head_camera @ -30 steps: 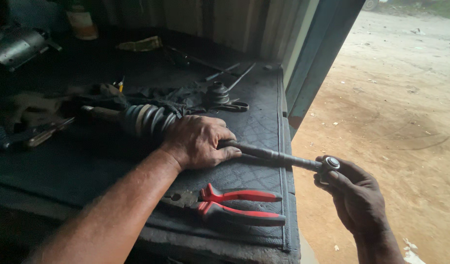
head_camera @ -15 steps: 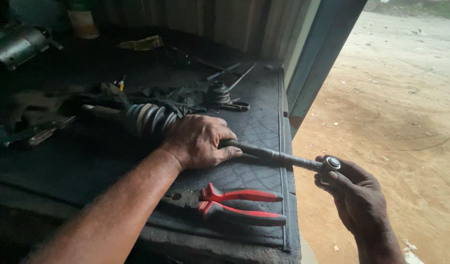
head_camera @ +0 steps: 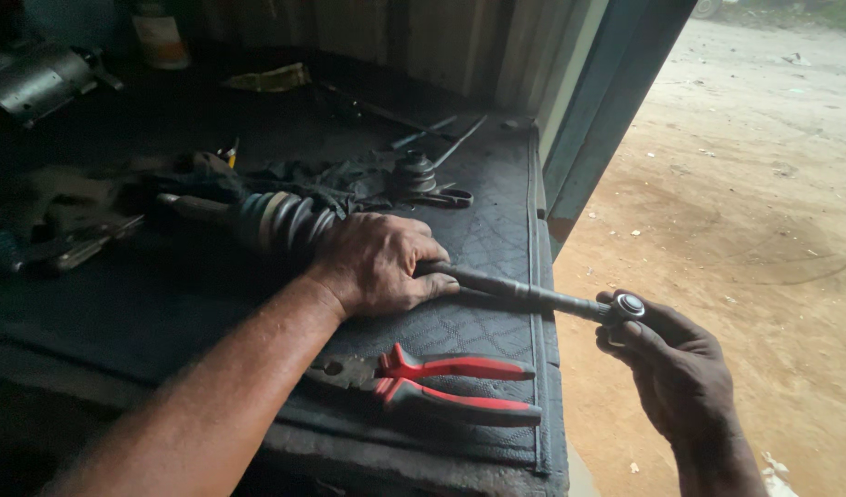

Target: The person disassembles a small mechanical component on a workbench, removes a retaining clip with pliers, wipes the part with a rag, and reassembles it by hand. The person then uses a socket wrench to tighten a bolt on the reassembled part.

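Fingertips of your right hand (head_camera: 676, 368) pinch the shaft's end cap (head_camera: 632, 305) past the bench edge (pliers (head_camera: 437, 382) lie near), so keep your left hand (head_camera: 377, 262) clamped on the shaft (head_camera: 524, 294) beside the ribbed boot (head_camera: 280, 221).

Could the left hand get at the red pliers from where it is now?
Probably yes. The left hand rests on the shaft, and the pliers lie on the mat just nearer the camera, with nothing between them. It would have to let go of the shaft first, leaving only the right hand at its end.
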